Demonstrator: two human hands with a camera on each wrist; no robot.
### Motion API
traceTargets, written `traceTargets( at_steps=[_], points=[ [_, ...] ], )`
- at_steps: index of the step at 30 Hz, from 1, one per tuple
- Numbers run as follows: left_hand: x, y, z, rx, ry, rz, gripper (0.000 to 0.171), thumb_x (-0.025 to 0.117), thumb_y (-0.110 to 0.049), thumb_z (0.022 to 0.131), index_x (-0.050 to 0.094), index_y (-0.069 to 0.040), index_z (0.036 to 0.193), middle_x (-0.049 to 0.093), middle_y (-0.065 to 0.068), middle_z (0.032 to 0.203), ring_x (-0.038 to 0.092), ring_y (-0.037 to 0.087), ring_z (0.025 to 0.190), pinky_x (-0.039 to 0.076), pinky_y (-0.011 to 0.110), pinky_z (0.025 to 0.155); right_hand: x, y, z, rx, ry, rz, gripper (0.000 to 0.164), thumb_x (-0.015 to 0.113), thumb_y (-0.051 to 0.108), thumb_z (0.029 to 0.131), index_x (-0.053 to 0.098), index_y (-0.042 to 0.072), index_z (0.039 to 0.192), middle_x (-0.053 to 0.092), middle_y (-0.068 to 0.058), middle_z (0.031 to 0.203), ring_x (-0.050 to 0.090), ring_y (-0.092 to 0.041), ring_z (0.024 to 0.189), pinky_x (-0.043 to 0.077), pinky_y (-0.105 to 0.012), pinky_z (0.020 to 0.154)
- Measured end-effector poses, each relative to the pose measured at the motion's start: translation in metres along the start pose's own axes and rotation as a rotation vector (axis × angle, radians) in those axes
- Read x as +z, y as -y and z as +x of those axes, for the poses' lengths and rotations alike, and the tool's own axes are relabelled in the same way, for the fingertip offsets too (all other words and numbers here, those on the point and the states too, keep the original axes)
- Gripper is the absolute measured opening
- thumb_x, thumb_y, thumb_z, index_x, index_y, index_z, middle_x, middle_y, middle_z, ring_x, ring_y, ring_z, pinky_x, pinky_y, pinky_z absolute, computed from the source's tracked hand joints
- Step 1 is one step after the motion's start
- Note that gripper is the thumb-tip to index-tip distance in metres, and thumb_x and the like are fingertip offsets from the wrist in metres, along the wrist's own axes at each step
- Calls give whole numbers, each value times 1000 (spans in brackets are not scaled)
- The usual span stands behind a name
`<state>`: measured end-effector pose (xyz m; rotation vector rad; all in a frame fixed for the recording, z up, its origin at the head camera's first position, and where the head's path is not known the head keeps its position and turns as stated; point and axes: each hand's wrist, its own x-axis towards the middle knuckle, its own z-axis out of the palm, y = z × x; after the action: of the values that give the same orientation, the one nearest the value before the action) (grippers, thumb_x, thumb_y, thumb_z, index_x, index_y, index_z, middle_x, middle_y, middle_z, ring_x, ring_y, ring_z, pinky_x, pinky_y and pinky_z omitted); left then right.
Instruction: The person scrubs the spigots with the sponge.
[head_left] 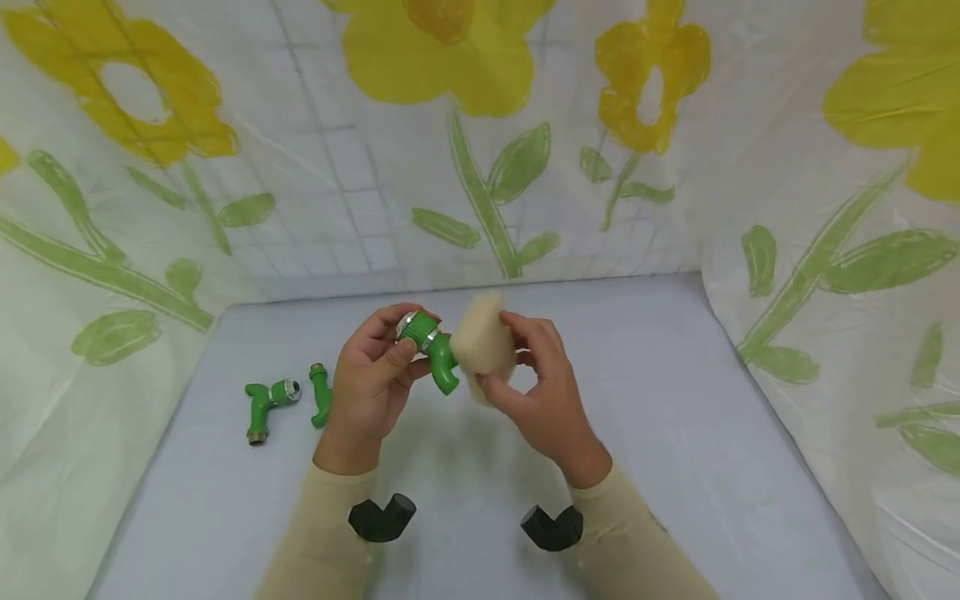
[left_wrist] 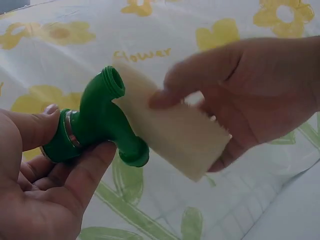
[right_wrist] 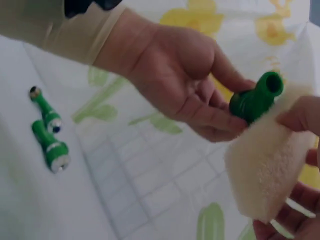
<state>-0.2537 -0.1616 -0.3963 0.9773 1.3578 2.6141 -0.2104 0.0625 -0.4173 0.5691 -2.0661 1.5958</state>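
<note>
My left hand [head_left: 367, 375] grips a green tap [left_wrist: 100, 115] by its ribbed, silver-ringed knob end, thumb on one side and fingers under it. The tap's curved spout has an open threaded mouth, seen in the left wrist view. In my right hand [head_left: 546, 383] a cream-coloured sponge [head_left: 483, 346] is pinched between thumb and fingers. The sponge lies right against the tap's body on the side away from my left hand, overlapping part of it in the head view. In the right wrist view the sponge [right_wrist: 267, 160] shows a rough, porous face and covers the tap's lower part.
Two more green taps lie on the pale table [head_left: 660, 467] left of my left hand: one tap [head_left: 262, 408] farther out, and another tap [head_left: 321, 396] partly hidden behind the hand. A white sheet [head_left: 360, 167] with yellow flowers stands around the table.
</note>
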Motion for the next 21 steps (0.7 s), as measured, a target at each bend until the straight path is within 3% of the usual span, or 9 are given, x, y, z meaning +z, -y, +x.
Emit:
traceTargets(
  at_steps=[3, 5, 10, 12, 17, 21],
  points=[
    [1, -2, 0, 10, -8, -17, 38, 75, -12, 105, 64, 3, 137, 70, 15, 124, 74, 22, 104, 64, 34, 87, -2, 7, 0, -97, 72, 28, 67, 83, 5, 86, 61, 8, 150, 60, -8, 132, 57, -28, 118, 57, -46, 89],
    [2, -3, 1, 5, 8, -21, 44, 76, -12, 105, 62, 5, 143, 70, 15, 125, 73, 22, 105, 64, 34, 87, -3, 8, 1, -108, 63, 14, 68, 83, 4, 86, 61, 8, 150, 61, -8, 132, 57, -27, 118, 58, -45, 88],
    [1, 0, -1, 1, 62, 14, 49, 73, -10, 106, 58, 3, 151, 65, 13, 127, 73, 24, 109, 63, 39, 92, -3, -3, 2, 25, -53, -49, 66, 79, 7, 90, 59, 8, 153, 58, -11, 129, 58, -24, 114, 56, -49, 89],
    [0, 1, -1, 9, 60, 7, 42, 70, -7, 107, 61, 3, 147, 64, 14, 126, 73, 23, 108, 63, 39, 92, -3, -3, 2, 33, -41, -31, 66, 79, 7, 91, 59, 8, 153, 58, -11, 128, 58, -24, 113, 56, -49, 89],
    [0, -1, -1, 20, 36, -44, 37, 73, -9, 105, 65, 3, 139, 65, 15, 125, 72, 19, 103, 63, 35, 90, -6, 4, 1, -57, 64, 66, 67, 81, 6, 89, 58, 7, 152, 60, -10, 131, 59, -29, 117, 59, -47, 90],
    [1, -1, -2, -13, 52, -52, 39, 80, -10, 101, 65, 0, 136, 64, 15, 126, 72, 20, 105, 62, 38, 94, -5, 0, 3, 42, -29, 38, 66, 80, 6, 93, 56, 7, 154, 58, -12, 130, 60, -28, 115, 58, -45, 91]
  ],
)
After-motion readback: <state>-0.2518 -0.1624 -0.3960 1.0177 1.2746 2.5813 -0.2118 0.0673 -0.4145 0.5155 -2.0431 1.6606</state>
